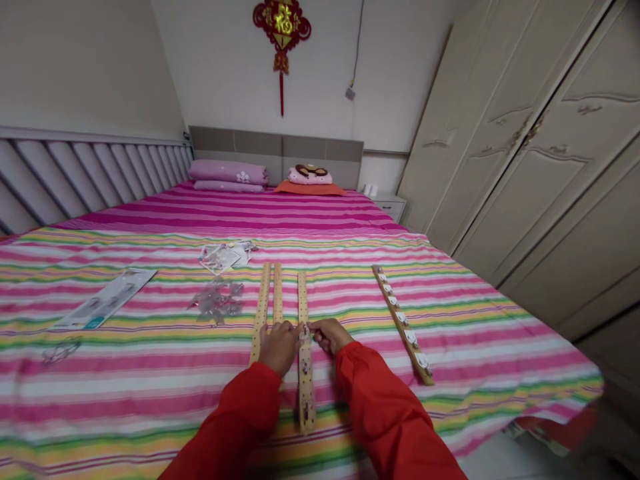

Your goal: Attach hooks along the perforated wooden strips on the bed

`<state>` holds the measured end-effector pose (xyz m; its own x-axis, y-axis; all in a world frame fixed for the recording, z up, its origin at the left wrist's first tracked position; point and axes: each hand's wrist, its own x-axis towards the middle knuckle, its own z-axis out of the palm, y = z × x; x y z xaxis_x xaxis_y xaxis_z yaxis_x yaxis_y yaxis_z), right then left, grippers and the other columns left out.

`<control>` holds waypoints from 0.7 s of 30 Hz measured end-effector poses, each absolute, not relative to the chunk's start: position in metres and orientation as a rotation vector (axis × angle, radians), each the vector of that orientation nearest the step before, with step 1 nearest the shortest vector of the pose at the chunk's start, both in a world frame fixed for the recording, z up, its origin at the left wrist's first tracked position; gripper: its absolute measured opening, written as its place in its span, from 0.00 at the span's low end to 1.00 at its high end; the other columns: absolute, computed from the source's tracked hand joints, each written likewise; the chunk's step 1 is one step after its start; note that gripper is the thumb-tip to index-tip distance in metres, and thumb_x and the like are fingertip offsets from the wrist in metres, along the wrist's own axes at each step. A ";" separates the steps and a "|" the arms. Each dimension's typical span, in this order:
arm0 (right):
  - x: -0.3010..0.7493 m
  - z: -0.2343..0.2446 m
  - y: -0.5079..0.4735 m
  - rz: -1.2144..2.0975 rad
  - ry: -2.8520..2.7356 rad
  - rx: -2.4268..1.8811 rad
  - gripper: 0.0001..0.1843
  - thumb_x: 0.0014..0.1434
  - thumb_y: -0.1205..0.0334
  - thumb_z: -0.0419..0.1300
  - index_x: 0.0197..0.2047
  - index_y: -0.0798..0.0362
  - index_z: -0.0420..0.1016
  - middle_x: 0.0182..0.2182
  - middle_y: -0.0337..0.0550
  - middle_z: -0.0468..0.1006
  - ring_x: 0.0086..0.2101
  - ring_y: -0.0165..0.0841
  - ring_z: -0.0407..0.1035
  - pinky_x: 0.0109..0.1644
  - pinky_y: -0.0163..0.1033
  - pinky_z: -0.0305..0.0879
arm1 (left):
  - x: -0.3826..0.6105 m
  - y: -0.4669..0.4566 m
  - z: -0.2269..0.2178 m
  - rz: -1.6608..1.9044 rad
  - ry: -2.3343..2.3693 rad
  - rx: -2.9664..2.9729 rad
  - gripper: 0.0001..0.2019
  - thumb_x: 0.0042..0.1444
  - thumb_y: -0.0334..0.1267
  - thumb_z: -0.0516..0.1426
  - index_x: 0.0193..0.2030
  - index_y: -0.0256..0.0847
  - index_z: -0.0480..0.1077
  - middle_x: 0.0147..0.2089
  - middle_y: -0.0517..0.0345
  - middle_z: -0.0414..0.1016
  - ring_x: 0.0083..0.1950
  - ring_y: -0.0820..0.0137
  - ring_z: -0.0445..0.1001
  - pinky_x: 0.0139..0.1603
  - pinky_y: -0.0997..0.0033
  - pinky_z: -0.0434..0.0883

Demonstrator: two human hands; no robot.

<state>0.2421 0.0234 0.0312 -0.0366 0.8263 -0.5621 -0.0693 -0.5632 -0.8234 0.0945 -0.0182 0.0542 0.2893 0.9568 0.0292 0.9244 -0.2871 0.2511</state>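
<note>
A narrow wooden strip with rows of holes (303,300) lies lengthwise before me, with small shiny metal fittings (307,367) along its near half. At its left edge, my left hand (280,347) is closed, thumb and finger pinched at a small fitting on the strip. From the other side my right hand (330,335) pinches at the same spot, fingers curled. What exactly sits between the fingertips is too small to make out. Two more holed strips, one outer (262,300) and one inner (278,293), lie left of it, partly under my left hand.
Off to the right rests a wooden strip bearing white round pieces (400,317). On the left are a heap of clear plastic pieces (219,300), white cards (227,256), a flat clear package (107,298) and thin wire loops (63,350). Everything lies on a striped bedspread (165,393).
</note>
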 end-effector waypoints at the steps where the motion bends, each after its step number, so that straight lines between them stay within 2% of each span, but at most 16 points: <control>1: 0.240 0.031 0.022 1.648 -0.812 -1.545 0.15 0.47 0.63 0.62 0.14 0.54 0.65 0.04 0.31 0.56 0.08 0.20 0.40 0.11 0.30 0.31 | 0.094 -0.018 0.053 0.261 1.749 2.363 0.18 0.57 0.38 0.52 0.54 0.56 0.68 0.47 0.55 0.72 0.53 0.60 0.66 0.58 0.46 0.50; 6: 0.231 0.025 0.005 1.413 -0.785 -1.422 0.18 0.48 0.58 0.62 0.15 0.50 0.58 0.05 0.27 0.53 0.10 0.22 0.42 0.13 0.32 0.35 | 0.093 -0.019 0.052 0.288 1.759 2.333 0.18 0.58 0.39 0.52 0.54 0.58 0.68 0.47 0.56 0.73 0.53 0.61 0.66 0.59 0.47 0.48; 10: 0.230 0.024 -0.008 1.321 -0.779 -1.197 0.16 0.45 0.50 0.64 0.21 0.52 0.66 0.07 0.25 0.52 0.12 0.21 0.40 0.15 0.33 0.34 | 0.093 -0.020 0.054 0.274 1.767 2.327 0.18 0.57 0.39 0.52 0.54 0.58 0.68 0.48 0.56 0.73 0.54 0.61 0.66 0.59 0.47 0.49; 16: 0.232 0.024 -0.012 1.397 -0.887 -1.113 0.25 0.43 0.39 0.64 0.25 0.56 0.74 0.07 0.25 0.50 0.12 0.22 0.38 0.17 0.34 0.30 | 0.092 -0.017 0.056 0.190 1.776 2.295 0.20 0.57 0.40 0.50 0.57 0.56 0.66 0.51 0.54 0.71 0.57 0.61 0.65 0.61 0.47 0.48; 21: 0.235 0.022 -0.011 1.426 -0.997 -1.101 0.28 0.45 0.36 0.60 0.20 0.56 0.74 0.06 0.26 0.48 0.12 0.22 0.38 0.18 0.35 0.30 | 0.090 -0.015 0.057 0.123 1.749 2.296 0.21 0.57 0.40 0.50 0.58 0.57 0.65 0.54 0.54 0.70 0.58 0.60 0.64 0.62 0.47 0.48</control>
